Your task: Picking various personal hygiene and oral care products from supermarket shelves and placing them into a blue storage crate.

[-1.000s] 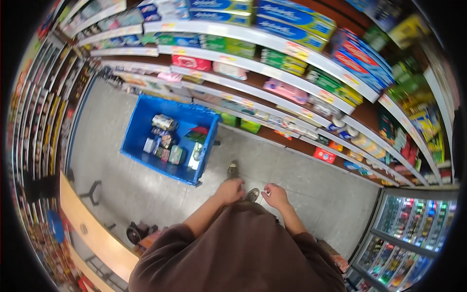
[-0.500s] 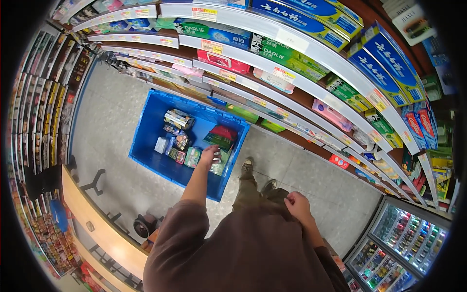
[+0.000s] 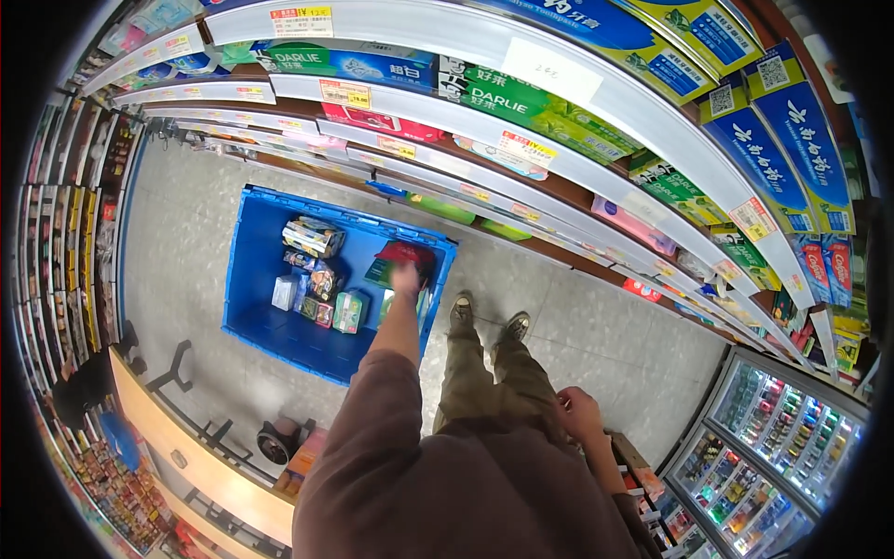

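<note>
A blue plastic crate (image 3: 279, 343) stands on the floor ahead of me to the left. Inside its right part is my left hand (image 3: 405, 278), over a red and green package (image 3: 384, 270); motion blurs the fingers, so their grip is unclear. A green and white pack (image 3: 350, 312), a white box (image 3: 285, 293) and a bundle of small packs (image 3: 314, 237) lie to the left of that hand. My right hand (image 3: 579, 413) hangs beside my thigh, fingers curled in, with nothing visible in them.
Shelves of toothpaste boxes (image 3: 521, 102) curve along the far and right side. A light wooden counter (image 3: 186, 447) runs at the lower left. Glass-door drink coolers (image 3: 782, 438) stand at the lower right. My shoes (image 3: 463, 312) are just right of the crate.
My left hand has shifted within the crate toward the red and green package. The view has moved, so the crate sits further left and lower. My right hand stays by my thigh.
</note>
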Demonstrator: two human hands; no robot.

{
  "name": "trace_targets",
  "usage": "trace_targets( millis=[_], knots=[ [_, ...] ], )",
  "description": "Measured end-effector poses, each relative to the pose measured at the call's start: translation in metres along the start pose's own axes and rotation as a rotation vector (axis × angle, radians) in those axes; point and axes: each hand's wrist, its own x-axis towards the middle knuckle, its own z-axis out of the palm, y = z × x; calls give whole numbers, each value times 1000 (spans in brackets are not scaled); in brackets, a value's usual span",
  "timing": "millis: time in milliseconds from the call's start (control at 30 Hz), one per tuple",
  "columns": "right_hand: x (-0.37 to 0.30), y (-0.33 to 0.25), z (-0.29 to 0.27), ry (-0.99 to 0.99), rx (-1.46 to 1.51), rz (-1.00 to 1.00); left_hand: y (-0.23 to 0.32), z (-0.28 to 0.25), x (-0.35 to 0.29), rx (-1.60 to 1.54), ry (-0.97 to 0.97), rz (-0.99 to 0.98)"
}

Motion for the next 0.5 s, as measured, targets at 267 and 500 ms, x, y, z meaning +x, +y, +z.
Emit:
trace_targets(
  millis=[267,500],
  knots=[
    [-1,7,0,25,57,-8,86,20,-73,-56,-306,-255],
    [20,-12,-11,29,10,-139,102,-52,-80,260,272,211]
  ],
)
